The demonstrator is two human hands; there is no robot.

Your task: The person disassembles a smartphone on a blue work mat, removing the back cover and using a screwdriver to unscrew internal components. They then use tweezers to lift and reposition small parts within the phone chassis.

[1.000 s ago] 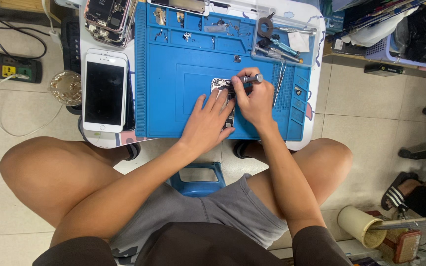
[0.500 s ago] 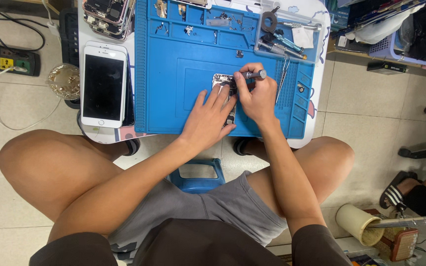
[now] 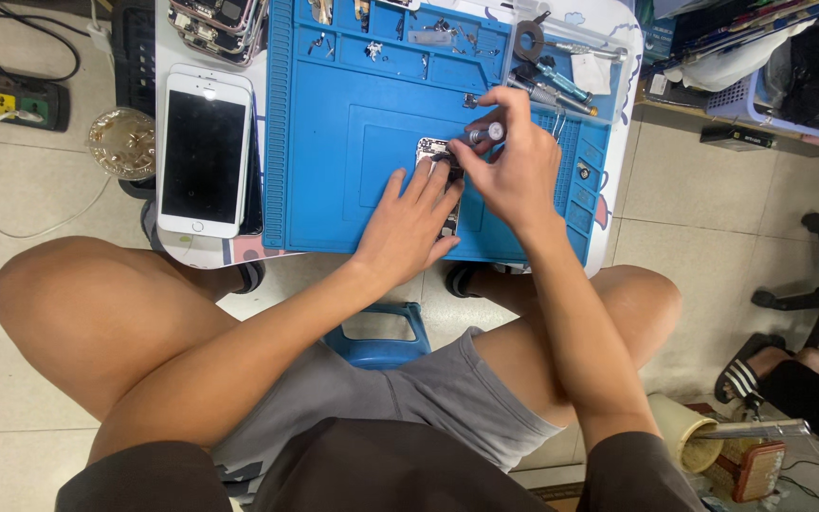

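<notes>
Work mat (image 3: 334,142) sits top centre of the frame on a small table (image 3: 609,28). Left of the mat, a phone (image 3: 205,156) lies face up, with a round dish (image 3: 123,142) further left and a power strip (image 3: 11,100) at the far left edge. Loose tools (image 3: 552,85) lie at the mat's upper right. A stool (image 3: 378,337) sits below the table, between the knees.

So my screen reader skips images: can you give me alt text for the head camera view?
Seen from above, a seated person's right hand holds a small screwdriver over an opened phone on a blue repair mat, while the left hand steadies it. A white smartphone lies left of the mat.
</notes>
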